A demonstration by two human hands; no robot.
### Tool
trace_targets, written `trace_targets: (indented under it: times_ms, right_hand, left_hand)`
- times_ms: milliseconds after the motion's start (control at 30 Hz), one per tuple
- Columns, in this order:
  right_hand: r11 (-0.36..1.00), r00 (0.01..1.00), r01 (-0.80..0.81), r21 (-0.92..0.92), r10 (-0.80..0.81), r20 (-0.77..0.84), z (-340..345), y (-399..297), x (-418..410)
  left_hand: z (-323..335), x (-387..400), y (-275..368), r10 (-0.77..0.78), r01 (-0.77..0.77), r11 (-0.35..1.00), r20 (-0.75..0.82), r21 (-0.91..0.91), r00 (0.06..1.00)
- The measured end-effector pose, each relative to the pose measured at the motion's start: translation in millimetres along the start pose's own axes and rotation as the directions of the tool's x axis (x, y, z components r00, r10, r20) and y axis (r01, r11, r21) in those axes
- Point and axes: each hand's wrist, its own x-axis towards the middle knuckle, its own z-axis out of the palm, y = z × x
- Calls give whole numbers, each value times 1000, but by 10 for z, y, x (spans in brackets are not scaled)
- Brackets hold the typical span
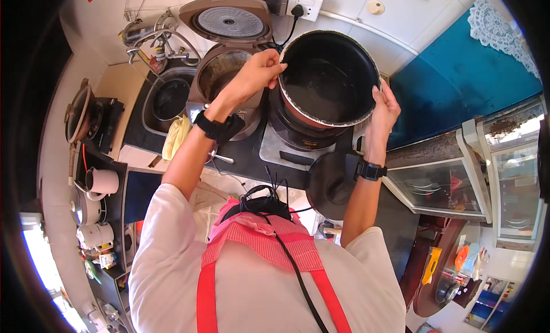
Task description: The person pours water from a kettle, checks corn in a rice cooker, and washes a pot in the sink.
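Both hands grip opposite sides of the rim of a dark-lined inner pot (328, 84), which is tilted so that its inside faces me. My left hand (260, 73) pinches the left rim, and my right hand (385, 104) grasps the right rim. Just beneath the pot is a black round cooker (296, 135) on a pale base; whether they touch cannot be told. Left of it stands a rice cooker (240, 112) with its lid (230, 21) raised, its inside stained brown. My left forearm crosses in front of it.
A dark round lid (331, 185) lies at the counter's front edge. A sink (150, 114) holds a dark pan (171, 99); a yellow cloth (176, 137) hangs near its edge. A spoon (223, 158) lies on the counter. A plug (297, 11) sits in the wall socket. Glass-fronted cabinet doors (442, 187) stand at right.
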Motion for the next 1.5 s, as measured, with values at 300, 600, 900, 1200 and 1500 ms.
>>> trace_targets:
  times_ms: [300, 600, 900, 1200, 1500]
  right_hand:
    - [987, 988, -154, -36, 154, -8, -141, 569, 175]
    - [934, 977, -205, -292, 211, -13, -275, 950, 131]
    - [478, 996, 73, -876, 15, 91, -287, 1023, 58]
    - [106, 983, 170, -980, 51, 176, -49, 650, -72]
    - [531, 859, 508, -678, -363, 360, 713, 451, -177]
  left_hand:
    - [57, 326, -322, -113, 113, 990, 1, 89, 994]
    - [124, 506, -1024, -144, 145, 968, -22, 204, 989]
    - [197, 443, -1291, -113, 150, 868, -105, 473, 988]
    - [275, 424, -1257, -52, 135, 778, -152, 614, 987]
    - [211, -132, -939, 28, 109, 859, -260, 500, 965]
